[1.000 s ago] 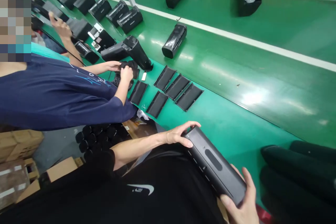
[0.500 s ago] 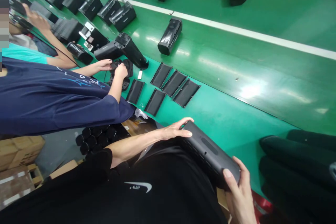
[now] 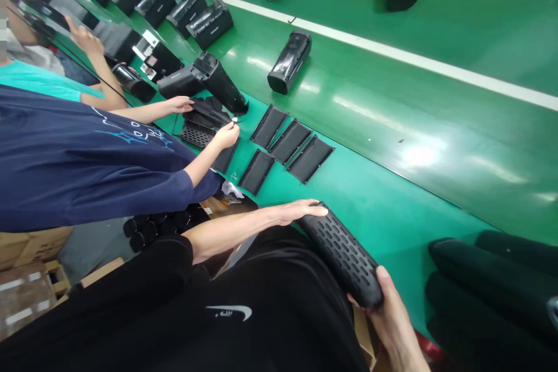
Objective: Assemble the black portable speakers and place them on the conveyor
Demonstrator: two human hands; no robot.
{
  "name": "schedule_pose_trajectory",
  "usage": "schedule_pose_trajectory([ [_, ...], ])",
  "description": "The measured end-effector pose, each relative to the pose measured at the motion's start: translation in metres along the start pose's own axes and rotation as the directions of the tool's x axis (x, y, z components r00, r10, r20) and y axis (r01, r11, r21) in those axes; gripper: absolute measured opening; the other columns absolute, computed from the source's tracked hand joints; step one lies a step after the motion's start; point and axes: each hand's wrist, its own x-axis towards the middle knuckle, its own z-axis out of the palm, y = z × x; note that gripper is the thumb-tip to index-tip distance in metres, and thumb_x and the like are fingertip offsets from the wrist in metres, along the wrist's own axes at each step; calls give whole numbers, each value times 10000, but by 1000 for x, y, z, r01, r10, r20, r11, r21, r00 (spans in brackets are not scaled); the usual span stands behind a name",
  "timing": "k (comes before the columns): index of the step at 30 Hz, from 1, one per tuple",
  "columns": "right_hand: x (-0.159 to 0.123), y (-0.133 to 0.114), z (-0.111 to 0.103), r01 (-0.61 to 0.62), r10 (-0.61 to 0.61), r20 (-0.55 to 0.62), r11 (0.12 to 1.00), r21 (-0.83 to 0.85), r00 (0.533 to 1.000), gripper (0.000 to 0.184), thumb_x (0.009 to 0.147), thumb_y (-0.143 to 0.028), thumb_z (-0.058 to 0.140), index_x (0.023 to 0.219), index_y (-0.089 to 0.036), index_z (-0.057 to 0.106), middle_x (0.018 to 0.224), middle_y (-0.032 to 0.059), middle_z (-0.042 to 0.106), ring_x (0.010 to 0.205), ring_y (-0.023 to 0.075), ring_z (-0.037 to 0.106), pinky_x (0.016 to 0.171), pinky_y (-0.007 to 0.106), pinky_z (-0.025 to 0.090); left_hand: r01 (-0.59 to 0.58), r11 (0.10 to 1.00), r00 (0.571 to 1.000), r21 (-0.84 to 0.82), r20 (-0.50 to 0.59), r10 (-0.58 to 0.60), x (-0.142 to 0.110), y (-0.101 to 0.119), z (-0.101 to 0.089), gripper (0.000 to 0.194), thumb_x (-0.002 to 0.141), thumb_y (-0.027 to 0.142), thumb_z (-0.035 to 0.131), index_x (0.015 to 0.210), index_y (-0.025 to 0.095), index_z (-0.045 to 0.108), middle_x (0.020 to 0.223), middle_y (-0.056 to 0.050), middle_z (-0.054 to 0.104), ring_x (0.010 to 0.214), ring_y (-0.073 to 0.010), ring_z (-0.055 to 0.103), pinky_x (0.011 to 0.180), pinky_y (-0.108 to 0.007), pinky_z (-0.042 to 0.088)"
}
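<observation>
A black speaker housing (image 3: 346, 253) lies slantwise between my hands, close to my body at the bench edge. Its slotted grille side faces up. My left hand (image 3: 303, 210) grips the far-left end, thumb on top. At the other end my right hand (image 3: 390, 302) is wrapped round the lower corner, with its thumb along the side and some fingers hidden beneath. Ahead of the housing, flat black panels (image 3: 310, 158) rest on the green bench (image 3: 370, 192).
On my left a co-worker in a dark blue shirt (image 3: 108, 168) handles black parts. Black speaker housings (image 3: 290, 62) stand on the green conveyor (image 3: 375, 110) beyond. Dark padded shapes (image 3: 488, 285) are at right. Cardboard boxes (image 3: 26, 279) sit at lower left.
The housing has been turned in my hands, from its smooth side up to its slotted grille side up. The co-worker's near hand has moved right, over a panel.
</observation>
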Motion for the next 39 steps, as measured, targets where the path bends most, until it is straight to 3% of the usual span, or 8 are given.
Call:
schedule_pose_trajectory([
  [6, -16, -12, 6, -35, 33, 32, 997, 66, 999, 604, 940, -685, 591, 1370, -261, 617, 1219, 117, 698, 1041, 366, 722, 722, 438, 621, 1, 994, 988, 112, -154, 16, 12, 8, 2, 501, 766, 489, 828, 1132, 157, 746, 1240, -82, 733, 1354, -376, 578, 1099, -458, 442],
  [11, -7, -9, -6, -139, 128, 89, 982, 125, 988, 642, 884, -686, 659, 1334, -227, 649, 1153, 136, 729, 1012, 398, 737, 743, 475, 627, -11, 999, 999, 50, 41, 9, 13, 18, -1, 610, 777, 392, 832, 1328, 170, 694, 1170, -50, 735, 1295, -324, 636, 1047, -424, 493],
  [19, 23, -12, -10, -79, 71, 57, 984, 162, 996, 627, 912, -700, 558, 1358, -275, 677, 1190, 127, 734, 1087, 428, 716, 747, 562, 634, -113, 977, 983, 183, 164, 83, 34, 51, -5, 1094, 701, 546, 915, 1636, 271, 417, 1662, -145, 447, 1546, -372, 406, 1255, -538, 338],
  [25, 127, -112, 4, 35, -26, -26, 869, 493, 999, 706, 814, -670, 704, 1375, -247, 628, 1273, 140, 689, 1054, 376, 705, 863, 683, 580, -346, 910, 893, 230, -217, 395, 54, 85, 0, 882, 904, 652, 697, 1637, 274, 383, 1640, -175, 456, 1312, -299, 600, 1131, -502, 458],
  [28, 208, -187, 8, 215, -77, -243, 758, 615, 967, 535, 837, -597, 640, 1256, -265, 649, 1271, 95, 695, 1068, 296, 708, 808, 545, 628, -368, 911, 812, 187, -412, 413, 52, 74, -7, 675, 888, 576, 731, 1419, 180, 597, 1397, -171, 650, 1106, -231, 659, 1010, -418, 527],
  [32, 283, -259, 1, 181, 33, -335, 789, 587, 942, 478, 1003, -523, 316, 1207, -240, 643, 1335, 145, 651, 1061, 236, 726, 749, 453, 614, -332, 927, 759, 173, -535, 371, 36, 41, -26, 402, 905, 462, 719, 1182, 171, 698, 1143, -104, 736, 1015, -192, 662, 931, -342, 530],
  [37, 286, -275, -22, 4, 173, -386, 909, 417, 906, 538, 944, -690, 411, 1093, -221, 630, 1215, 310, 645, 875, 322, 764, 596, 486, 579, -223, 961, 663, 164, -697, 273, 16, 10, -41, 279, 935, 376, 656, 1122, 176, 708, 1079, -74, 748, 987, -186, 667, 859, -307, 526],
  [39, 265, -258, -16, 1, 58, -492, 993, 119, 869, 580, 806, -797, 535, 1012, -260, 606, 1090, 294, 674, 695, 295, 734, 560, 483, 577, -210, 966, 638, 149, -728, 251, 14, 4, -41, 249, 938, 352, 646, 1103, 179, 714, 1056, -67, 756, 980, -189, 675, 865, -313, 528],
])
